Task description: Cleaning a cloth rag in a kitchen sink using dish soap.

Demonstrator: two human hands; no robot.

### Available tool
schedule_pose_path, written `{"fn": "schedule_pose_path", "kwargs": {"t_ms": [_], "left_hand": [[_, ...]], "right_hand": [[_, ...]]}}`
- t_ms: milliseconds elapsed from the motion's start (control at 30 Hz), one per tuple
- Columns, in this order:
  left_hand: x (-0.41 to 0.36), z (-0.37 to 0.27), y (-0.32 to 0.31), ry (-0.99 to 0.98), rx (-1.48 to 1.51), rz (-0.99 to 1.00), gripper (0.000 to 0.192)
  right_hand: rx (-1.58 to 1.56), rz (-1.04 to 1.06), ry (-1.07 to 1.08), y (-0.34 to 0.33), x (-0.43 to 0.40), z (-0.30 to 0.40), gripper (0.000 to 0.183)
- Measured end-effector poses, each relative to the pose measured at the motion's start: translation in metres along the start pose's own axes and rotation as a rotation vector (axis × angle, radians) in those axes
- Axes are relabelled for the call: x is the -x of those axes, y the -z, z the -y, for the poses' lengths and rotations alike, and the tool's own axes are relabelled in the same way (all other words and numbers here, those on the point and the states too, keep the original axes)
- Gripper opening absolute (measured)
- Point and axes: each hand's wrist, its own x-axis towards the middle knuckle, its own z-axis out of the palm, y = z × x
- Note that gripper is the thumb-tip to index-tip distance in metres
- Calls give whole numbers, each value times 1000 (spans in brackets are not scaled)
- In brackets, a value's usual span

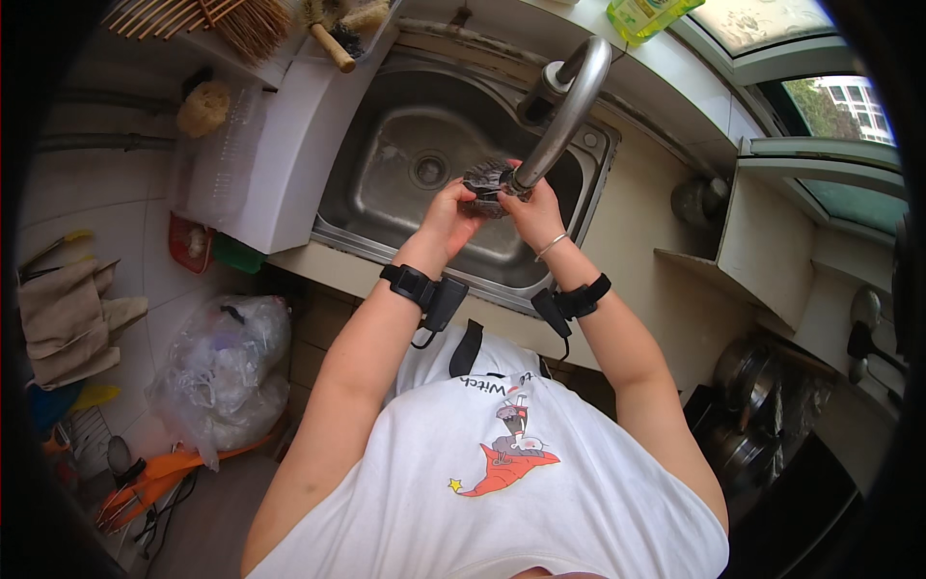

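Note:
Over a stainless steel sink (391, 155), both my hands grip a dark, wet, mesh-like object (486, 189), possibly a scrubber; its exact kind is unclear. My left hand (456, 213) holds its left side with the thumb on top. On its right side is my right hand (534, 206), close under the outlet of the curved metal faucet (575, 108). Some of the fingers are hidden behind the object and the spout. The sink's drain (430, 170) lies to the left of the hands.
A green dish soap bottle (644, 16) stands behind the faucet. Up left are a wooden-handled brush (333, 47) and a twig whisk (249, 29). Plastic bags (224, 376) hang at the left. Metal pots (745, 376) stand at the right, near a raised panel (767, 239).

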Motion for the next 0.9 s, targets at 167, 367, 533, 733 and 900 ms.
{"fn": "schedule_pose_path", "kwargs": {"t_ms": [167, 367, 533, 733, 900], "left_hand": [[7, -8, -20, 2, 175, -177, 37], [3, -4, -15, 61, 80, -59, 29], [14, -4, -22, -14, -107, -117, 23], [18, -13, 12, -106, -112, -176, 34], [21, -9, -3, -114, -208, -75, 45]], "right_hand": [[316, 10, 36, 13, 11, 3, 49], [108, 41, -16, 2, 9, -2, 42], [66, -25, -103, 3, -3, 1, 22], [71, -177, -170, 30, -31, -26, 18], [87, -21, -106, 13, -13, -26, 30]]}}
